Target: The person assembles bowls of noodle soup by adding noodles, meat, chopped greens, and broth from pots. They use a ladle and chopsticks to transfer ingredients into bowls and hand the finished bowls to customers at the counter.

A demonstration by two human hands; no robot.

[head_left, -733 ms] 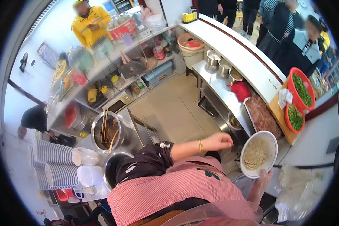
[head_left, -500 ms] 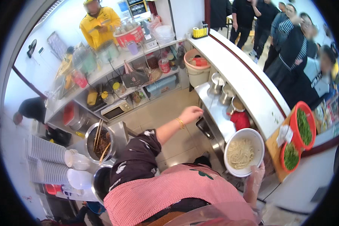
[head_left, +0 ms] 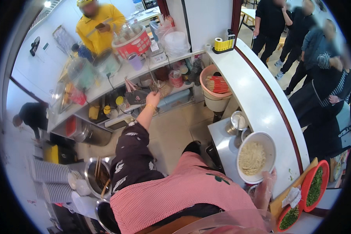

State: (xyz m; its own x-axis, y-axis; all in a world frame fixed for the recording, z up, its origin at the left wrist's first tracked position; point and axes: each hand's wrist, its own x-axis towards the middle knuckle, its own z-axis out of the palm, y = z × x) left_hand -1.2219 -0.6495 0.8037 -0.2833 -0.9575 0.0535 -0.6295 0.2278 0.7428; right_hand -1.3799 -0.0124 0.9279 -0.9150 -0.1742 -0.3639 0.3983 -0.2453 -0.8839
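Note:
My left hand (head_left: 153,98) stretches forward to the shelf under the far counter, its fingers closed. Whatever lies in them, if anything, is too small to make out. Just beyond it are a clear bag of brown stuff (head_left: 165,89) and a thin upright stem. My right hand (head_left: 266,189), in a clear plastic glove, grips the lower rim of a white bowl (head_left: 272,150). Pale noodles (head_left: 251,158) fill the bowl, which is over the steel side table by the white counter.
A curved white counter (head_left: 261,85) runs along the right, with red baskets of chopped greens (head_left: 315,187) at its near end. A pink tub (head_left: 210,78) stands at its far end. Stacked bowls (head_left: 50,171) and a steel pot (head_left: 91,175) are left. People stand beyond the counters.
My left hand has swung left and forward from above the floor to the far shelf. The bowl stays in my right hand. The whole view has shifted forward.

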